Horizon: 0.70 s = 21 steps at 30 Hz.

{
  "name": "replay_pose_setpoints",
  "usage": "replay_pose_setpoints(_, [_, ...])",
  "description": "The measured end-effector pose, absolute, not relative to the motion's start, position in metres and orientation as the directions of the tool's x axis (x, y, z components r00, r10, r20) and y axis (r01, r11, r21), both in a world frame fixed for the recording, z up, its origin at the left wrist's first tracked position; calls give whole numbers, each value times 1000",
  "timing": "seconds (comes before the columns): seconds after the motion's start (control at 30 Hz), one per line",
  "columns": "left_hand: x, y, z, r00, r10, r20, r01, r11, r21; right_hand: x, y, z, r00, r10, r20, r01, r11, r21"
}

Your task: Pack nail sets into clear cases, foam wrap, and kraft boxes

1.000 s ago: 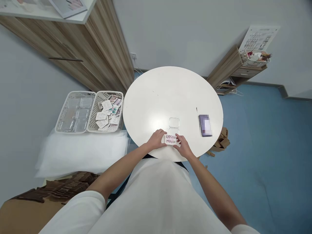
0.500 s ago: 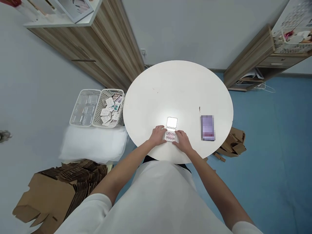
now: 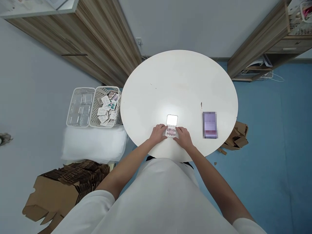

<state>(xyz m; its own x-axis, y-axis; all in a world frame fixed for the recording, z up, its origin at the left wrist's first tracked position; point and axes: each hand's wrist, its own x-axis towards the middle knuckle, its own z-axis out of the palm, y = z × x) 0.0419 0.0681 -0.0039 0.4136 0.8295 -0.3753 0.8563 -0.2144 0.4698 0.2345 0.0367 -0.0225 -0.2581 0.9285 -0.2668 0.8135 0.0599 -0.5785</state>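
Note:
A small clear case of press-on nails (image 3: pixel 171 131) lies on the white oval table (image 3: pixel 180 78) near its front edge. Its lid (image 3: pixel 172 120) is raised and tipped back, shining under the light. Two rows of pinkish nails show inside. My left hand (image 3: pixel 158 134) grips the case's left side, with thumb and fingertips at its edge. On the opposite side my right hand (image 3: pixel 183 137) holds the case the same way. The undersides of the fingers are hidden.
A purple box-like item (image 3: pixel 210 125), partly pixelated, lies on the table's right. Left of the table are a basket of cards (image 3: pixel 118 107), a clear plastic bin (image 3: pixel 80 107), white sheets (image 3: pixel 94 143) and stacked cardboard (image 3: pixel 53 195). Crumpled cardboard (image 3: pixel 237 136) lies on the floor at right.
The head view has shifted slightly, moving the table and surroundings in the picture. Both hands stay on the sides of the case, and its lid is still raised.

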Motion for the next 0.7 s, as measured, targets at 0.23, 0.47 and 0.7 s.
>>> replay_pose_setpoints(0.23, [38, 69, -6, 453, 817, -357, 830, -240, 504, 234, 35, -22, -258, 934, -248, 835, 87, -543])
replay_pose_setpoints(0.47, [33, 68, -13, 495, 812, -308, 804, -295, 516, 233, 34, -24, -237, 941, -242, 846, 77, -528])
replay_pose_setpoints(0.7, [30, 55, -12, 423, 858, -291, 772, -173, 612, 230, 25, -22, -181, 950, -253, 799, -8, -602])
